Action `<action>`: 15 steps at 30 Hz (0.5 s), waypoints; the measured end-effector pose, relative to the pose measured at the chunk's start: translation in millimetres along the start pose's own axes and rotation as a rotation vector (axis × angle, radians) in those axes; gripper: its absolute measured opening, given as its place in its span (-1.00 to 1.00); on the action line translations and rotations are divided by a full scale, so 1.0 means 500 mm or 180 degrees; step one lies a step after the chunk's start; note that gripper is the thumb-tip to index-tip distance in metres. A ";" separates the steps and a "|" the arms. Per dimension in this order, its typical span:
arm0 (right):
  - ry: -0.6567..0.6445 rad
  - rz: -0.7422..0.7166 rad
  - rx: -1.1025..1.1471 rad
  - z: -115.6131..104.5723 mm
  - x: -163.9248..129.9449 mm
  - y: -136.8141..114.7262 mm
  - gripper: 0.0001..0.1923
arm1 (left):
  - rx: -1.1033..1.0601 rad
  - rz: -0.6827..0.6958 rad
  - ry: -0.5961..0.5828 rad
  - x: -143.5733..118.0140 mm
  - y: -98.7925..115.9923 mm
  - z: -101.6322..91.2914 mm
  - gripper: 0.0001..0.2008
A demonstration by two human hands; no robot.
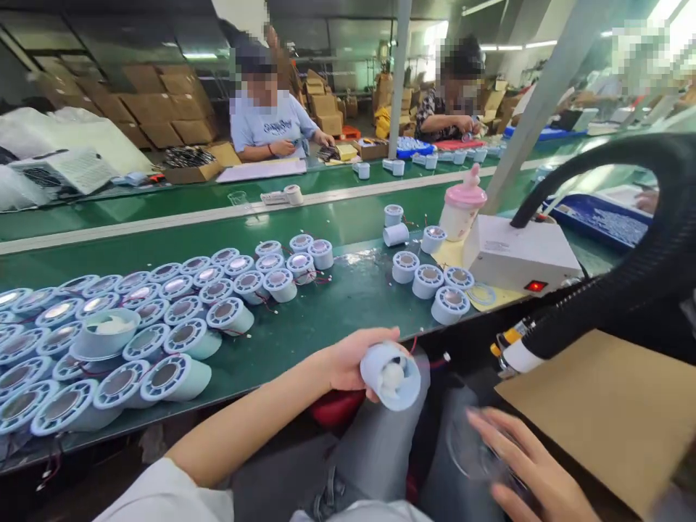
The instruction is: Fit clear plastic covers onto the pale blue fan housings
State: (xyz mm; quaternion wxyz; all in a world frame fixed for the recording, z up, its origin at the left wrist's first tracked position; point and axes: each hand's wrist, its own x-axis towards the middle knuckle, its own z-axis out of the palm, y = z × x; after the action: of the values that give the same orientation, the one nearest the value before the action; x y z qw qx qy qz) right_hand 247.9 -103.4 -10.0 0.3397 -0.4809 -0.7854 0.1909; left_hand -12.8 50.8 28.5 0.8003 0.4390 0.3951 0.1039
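My left hand (349, 362) is closed around a light blue cylindrical fan housing (409, 391), tilted so its open end faces me. White fan blades show inside it, and a thin red wire with a white connector trails to its right. Low on the right, my right hand (525, 457) is smeared by motion, with its fingers around a clear round plastic piece (462, 446) whose outline is blurred. Close by on the bench edge stand several similar housings (450, 304) with their slotted ends up.
Rows of fan housings (185, 337) cover the left of the green bench (326, 312). A white box (516, 250) with a lit red switch, a pink-lidded bottle (462, 206), a black flexible hose (614, 290) and cardboard (603, 413) are at right. Two people work across the belt.
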 end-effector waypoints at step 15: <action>0.0075 -0.0453 -0.1298 0.005 0.049 -0.059 -0.62 | 0.0221 -0.0969 -0.0501 0.027 -0.059 0.057 -0.39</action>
State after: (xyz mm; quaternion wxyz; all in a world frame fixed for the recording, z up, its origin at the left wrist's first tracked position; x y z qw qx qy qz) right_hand 220.1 -95.1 15.2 0.2571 -0.4852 -0.8357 -0.0019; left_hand 11.4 22.3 6.8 0.8195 0.4082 0.3965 -0.0669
